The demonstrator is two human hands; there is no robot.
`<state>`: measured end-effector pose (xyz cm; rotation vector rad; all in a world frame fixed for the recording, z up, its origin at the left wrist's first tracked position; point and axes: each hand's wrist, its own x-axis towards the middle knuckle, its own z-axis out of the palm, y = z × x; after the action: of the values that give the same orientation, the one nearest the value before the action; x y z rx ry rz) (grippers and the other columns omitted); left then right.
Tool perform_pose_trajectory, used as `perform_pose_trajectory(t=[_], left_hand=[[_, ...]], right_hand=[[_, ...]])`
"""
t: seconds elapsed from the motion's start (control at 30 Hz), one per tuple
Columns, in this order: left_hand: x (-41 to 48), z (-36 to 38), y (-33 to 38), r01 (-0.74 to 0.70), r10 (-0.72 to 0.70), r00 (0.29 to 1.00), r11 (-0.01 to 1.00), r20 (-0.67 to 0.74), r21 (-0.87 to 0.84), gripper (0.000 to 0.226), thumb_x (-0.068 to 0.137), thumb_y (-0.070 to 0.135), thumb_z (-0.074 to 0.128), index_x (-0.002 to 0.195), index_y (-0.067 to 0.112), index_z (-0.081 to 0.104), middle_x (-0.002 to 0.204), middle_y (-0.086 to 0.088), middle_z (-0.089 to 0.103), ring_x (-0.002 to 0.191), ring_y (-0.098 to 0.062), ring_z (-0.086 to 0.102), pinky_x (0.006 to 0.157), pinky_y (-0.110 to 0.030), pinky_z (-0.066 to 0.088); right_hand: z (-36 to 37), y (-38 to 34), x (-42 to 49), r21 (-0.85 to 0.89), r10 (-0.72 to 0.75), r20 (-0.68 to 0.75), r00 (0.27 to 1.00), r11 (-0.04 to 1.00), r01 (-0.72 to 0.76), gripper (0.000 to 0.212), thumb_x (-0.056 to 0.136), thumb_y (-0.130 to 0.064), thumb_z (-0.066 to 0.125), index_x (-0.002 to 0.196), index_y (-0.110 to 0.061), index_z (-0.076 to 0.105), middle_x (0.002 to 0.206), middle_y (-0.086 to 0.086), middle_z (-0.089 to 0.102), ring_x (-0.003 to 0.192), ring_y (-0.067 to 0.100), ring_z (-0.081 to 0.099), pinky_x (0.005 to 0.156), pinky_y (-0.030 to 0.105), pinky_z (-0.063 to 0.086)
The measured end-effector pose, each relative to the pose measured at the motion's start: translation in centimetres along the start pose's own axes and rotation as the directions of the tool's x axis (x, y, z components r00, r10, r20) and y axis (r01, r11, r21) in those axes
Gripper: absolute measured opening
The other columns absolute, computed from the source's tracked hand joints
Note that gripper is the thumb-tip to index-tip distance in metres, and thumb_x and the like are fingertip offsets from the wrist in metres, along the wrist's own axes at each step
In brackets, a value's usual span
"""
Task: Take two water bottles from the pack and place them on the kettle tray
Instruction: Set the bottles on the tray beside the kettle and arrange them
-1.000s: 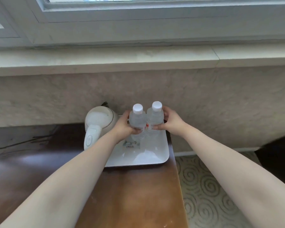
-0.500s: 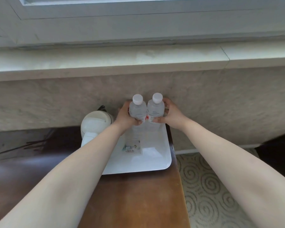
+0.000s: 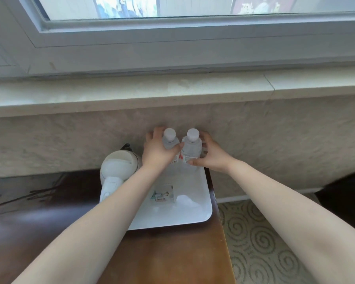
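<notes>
Two clear water bottles with white caps stand upright side by side at the far end of the white kettle tray [image 3: 193,216]. My left hand [image 3: 157,151] wraps the left bottle [image 3: 169,138]. My right hand [image 3: 211,153] holds the right bottle [image 3: 192,147] from its right side. The bottles touch each other near their labels. Their bases are hidden behind my hands. A white kettle [image 3: 117,171] sits at the tray's left side, partly behind my left forearm. The pack is not in view.
The tray rests at the right end of a dark wooden table [image 3: 168,257], close to its right edge. A stone wall and window sill [image 3: 172,93] rise just behind. A small printed card [image 3: 163,194] lies on the tray. Patterned carpet [image 3: 258,244] is to the right.
Both hands have carried the bottles farther back toward the wall end of the tray. The bottles stand slightly farther apart at the caps, and the view has tilted up.
</notes>
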<state>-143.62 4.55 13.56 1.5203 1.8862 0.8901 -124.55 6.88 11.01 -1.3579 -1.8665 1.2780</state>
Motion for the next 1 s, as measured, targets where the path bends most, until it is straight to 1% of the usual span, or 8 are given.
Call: perform_pose_trajectory(t=[0.17, 0.3, 0.4, 0.57, 0.7, 0.83, 0.93, 1.0], left_hand=[[0.7, -1.7, 1.3, -0.083, 0.076, 0.996, 0.984, 0.049, 0.157, 0.041, 0.077, 0.043, 0.069, 0.104, 0.014, 0.057, 0.114, -0.015, 0.059, 0.098, -0.036, 0.059, 0.076, -0.037, 0.047], [1.1, -2.9, 1.6, -0.131, 0.096, 0.978, 0.973, 0.184, 0.190, 0.033, 0.079, 0.033, 0.070, 0.099, 0.009, 0.056, 0.103, -0.016, 0.063, 0.095, -0.035, 0.059, 0.070, -0.034, 0.042], [1.5, -3.7, 1.9, -0.187, 0.128, 0.950, 0.963, 0.286, 0.192, 0.034, 0.081, 0.027, 0.070, 0.105, 0.007, 0.056, 0.106, -0.016, 0.063, 0.097, -0.033, 0.058, 0.074, -0.034, 0.043], [1.7, -4.6, 1.7, -0.251, 0.175, 0.909, 0.954, 0.378, 0.161, 0.037, 0.082, 0.018, 0.069, 0.114, 0.007, 0.055, 0.112, -0.011, 0.061, 0.096, -0.022, 0.053, 0.076, -0.026, 0.037], [1.7, -4.6, 1.6, -0.263, 0.183, 0.874, 0.957, 0.451, 0.122, 0.045, 0.083, 0.013, 0.068, 0.126, 0.011, 0.051, 0.124, -0.008, 0.058, 0.112, -0.022, 0.053, 0.085, -0.023, 0.038], [1.9, -4.5, 2.0, -0.267, 0.172, 0.855, 0.955, 0.490, 0.131, 0.045, 0.087, 0.013, 0.062, 0.129, 0.016, 0.047, 0.129, -0.008, 0.055, 0.115, -0.023, 0.051, 0.087, -0.026, 0.041], [2.0, -4.3, 2.0, -0.283, 0.177, 0.855, 0.947, 0.488, 0.152, 0.044, 0.089, 0.012, 0.059, 0.131, 0.015, 0.045, 0.132, -0.009, 0.053, 0.119, -0.024, 0.049, 0.088, -0.023, 0.037], [2.0, -4.1, 1.8, -0.309, 0.194, 0.860, 0.934, 0.473, 0.179, 0.043, 0.090, 0.012, 0.057, 0.131, 0.013, 0.044, 0.135, -0.011, 0.050, 0.121, -0.026, 0.047, 0.090, -0.023, 0.035]], right_hand=[[-0.9, -1.0, 0.2, -0.120, -0.089, 0.001, 0.996, 0.989, 0.089, 0.077, 0.071, -0.032, 0.080, 0.133, -0.042, 0.035, 0.122, -0.031, 0.043, 0.117, 0.004, 0.047, 0.101, 0.035, 0.045], [-0.6, -1.4, 0.3, -0.217, -0.107, -0.013, 0.994, 0.971, 0.101, 0.061, 0.074, -0.032, 0.076, 0.127, -0.031, 0.045, 0.121, -0.006, 0.046, 0.113, 0.018, 0.051, 0.095, 0.045, 0.049], [0.2, -1.6, 0.1, -0.326, -0.090, -0.091, 0.992, 0.944, 0.056, 0.055, 0.072, -0.040, 0.074, 0.118, -0.024, 0.050, 0.118, 0.004, 0.045, 0.110, 0.025, 0.051, 0.093, 0.044, 0.047], [1.8, -1.4, -0.6, -0.273, -0.021, -0.241, 0.970, 0.961, -0.047, 0.066, 0.065, -0.050, 0.078, 0.112, -0.019, 0.043, 0.111, 0.001, 0.043, 0.106, 0.024, 0.052, 0.085, 0.043, 0.049], [2.6, -1.0, -0.6, -0.128, 0.063, -0.241, 0.969, 0.987, -0.096, 0.079, 0.068, -0.049, 0.079, 0.121, -0.016, 0.031, 0.121, 0.005, 0.052, 0.108, 0.025, 0.055, 0.087, 0.045, 0.049], [3.6, -1.0, -0.4, -0.173, 0.040, -0.269, 0.962, 0.981, -0.089, 0.084, 0.069, -0.048, 0.078, 0.129, -0.020, 0.027, 0.129, 0.008, 0.047, 0.108, 0.027, 0.053, 0.082, 0.040, 0.048], [3.5, -0.8, -0.2, -0.225, -0.011, -0.216, 0.976, 0.974, -0.039, 0.065, 0.064, -0.038, 0.081, 0.114, -0.025, 0.041, 0.116, 0.006, 0.041, 0.113, 0.028, 0.048, 0.088, 0.042, 0.050], [3.0, -0.4, -0.2, -0.270, -0.027, -0.154, 0.988, 0.963, -0.016, 0.059, 0.063, -0.031, 0.077, 0.103, -0.034, 0.034, 0.109, -0.001, 0.033, 0.117, 0.027, 0.041, 0.092, 0.039, 0.048]])
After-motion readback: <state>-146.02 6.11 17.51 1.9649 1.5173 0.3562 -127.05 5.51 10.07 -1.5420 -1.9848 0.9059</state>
